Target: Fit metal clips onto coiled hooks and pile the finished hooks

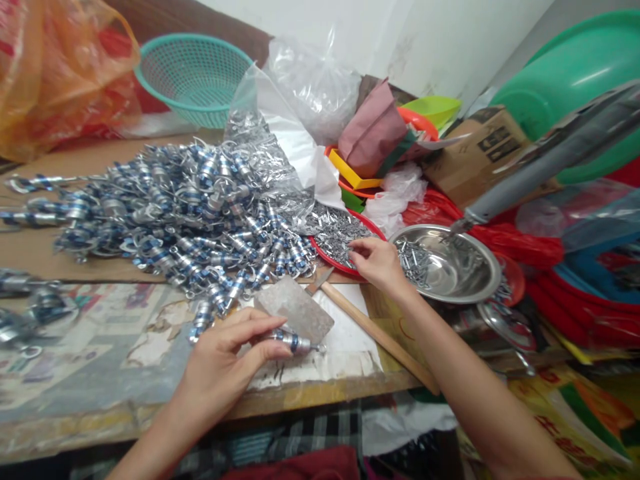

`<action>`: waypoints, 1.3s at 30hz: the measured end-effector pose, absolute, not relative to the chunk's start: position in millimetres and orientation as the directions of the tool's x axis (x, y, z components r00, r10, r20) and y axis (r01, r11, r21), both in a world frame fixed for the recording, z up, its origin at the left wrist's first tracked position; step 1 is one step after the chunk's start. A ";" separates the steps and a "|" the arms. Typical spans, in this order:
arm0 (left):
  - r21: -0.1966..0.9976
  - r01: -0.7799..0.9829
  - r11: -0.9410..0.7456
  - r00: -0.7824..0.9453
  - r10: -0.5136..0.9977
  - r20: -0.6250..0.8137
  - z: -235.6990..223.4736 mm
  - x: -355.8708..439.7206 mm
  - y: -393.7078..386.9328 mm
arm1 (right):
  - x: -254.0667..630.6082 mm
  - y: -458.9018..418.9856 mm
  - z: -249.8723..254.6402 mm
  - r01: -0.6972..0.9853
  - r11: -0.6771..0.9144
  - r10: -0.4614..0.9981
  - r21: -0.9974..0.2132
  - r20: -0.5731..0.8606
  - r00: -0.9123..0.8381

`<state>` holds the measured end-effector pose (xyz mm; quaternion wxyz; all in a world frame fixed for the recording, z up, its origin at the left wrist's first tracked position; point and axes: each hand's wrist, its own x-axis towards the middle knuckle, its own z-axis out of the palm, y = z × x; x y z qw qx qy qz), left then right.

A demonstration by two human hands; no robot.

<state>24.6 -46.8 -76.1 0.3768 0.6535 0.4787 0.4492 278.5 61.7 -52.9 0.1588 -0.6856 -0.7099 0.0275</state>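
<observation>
"How was the picking best done, from where you stood?"

"With the fingertips alone, I'd say. The right hand (pixel 383 267) was over the red dish (pixel 327 257), beyond the metal block (pixel 295 313) and to its right. Those small metal pieces (pixel 333 227) lay loose and tangled, so lifting one from the top would have been surer than digging."

"And the left hand (pixel 223 353)?"

"That was just on the near side of the block, with the blue-and-silver fitting (pixel 295 343) pinched between thumb and forefinger. Its ringed end pointed right. A light, steady grip back from that end seemed wise, as the barrel looked smooth enough to roll."

"So the hands were apart?"

"Well apart. The left was closed on the fitting, its other fingers loosely curled. The right had thumb and forefinger drawn close at the pieces, but I couldn't tell whether they had one between them."

"Anything in the way?"

"The wooden handle (pixel 375 330) slanted across the worktop (pixel 135 360) to the right of the block, under the right hand's way back. A slightly raised wrist would have cleared it. The big pile of fittings (pixel 175 200) sat beyond the block, to its left."
</observation>
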 end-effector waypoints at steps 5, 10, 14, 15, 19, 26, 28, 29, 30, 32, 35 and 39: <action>0.925 0.268 -0.270 0.098 0.963 0.252 -71.7 30.1 -48.9 | 223.7 -11.5 -45.6 0.571 0.272 0.962 -0.775 0.234 -0.141; 0.934 0.271 -0.232 0.076 0.973 0.220 -70.6 31.4 -50.1 | 190.0 -48.3 -51.0 0.205 0.378 0.914 -0.903 0.329 -0.237; 0.940 0.226 -0.256 0.123 0.965 0.233 -73.0 29.0 -52.2 | 190.7 -47.6 -53.7 0.192 0.352 0.923 -0.916 0.306 -0.233; 0.943 0.213 -0.255 0.132 0.964 0.231 -73.2 28.6 -52.9 | 191.7 -47.7 -54.1 0.197 0.357 0.921 -0.913 0.309 -0.238; 0.973 0.146 -0.177 0.130 0.979 0.158 -69.3 26.7 -54.5 | 198.0 -53.1 -58.7 0.295 0.537 0.840 -0.790 0.466 -0.278; 0.957 0.261 -0.122 0.152 0.985 0.084 -51.8 25.2 -54.0 | 217.5 -56.5 -58.8 0.414 0.906 0.365 -0.092 0.666 -0.650; 0.944 0.284 -0.171 0.168 0.978 0.126 -48.8 25.5 -53.1 | 219.0 -54.9 -54.6 0.417 0.907 0.350 -0.061 0.660 -0.665; 0.940 0.284 -0.187 0.164 0.976 0.144 -47.9 25.6 -52.4 | 218.8 -54.2 -53.4 0.421 0.905 0.354 -0.068 0.670 -0.652; 0.942 0.280 -0.185 0.158 0.977 0.145 -47.4 25.8 -51.8 | 218.1 -53.5 -53.1 0.430 0.898 0.370 -0.091 0.684 -0.629; 0.961 0.247 -0.120 0.160 0.984 0.082 -47.3 26.0 -51.1 | 215.7 -53.0 -55.0 0.450 0.877 0.425 -0.167 0.705 -0.567; 0.989 0.124 0.076 0.174 0.980 -0.097 -48.9 26.6 -52.9 | 210.1 -55.5 -60.8 0.459 0.819 0.550 -0.344 0.698 -0.459; 0.960 -0.051 0.276 0.164 0.950 -0.265 -52.6 27.9 -59.2 | 201.8 -64.8 -63.2 0.400 0.760 0.646 -0.512 0.659 -0.384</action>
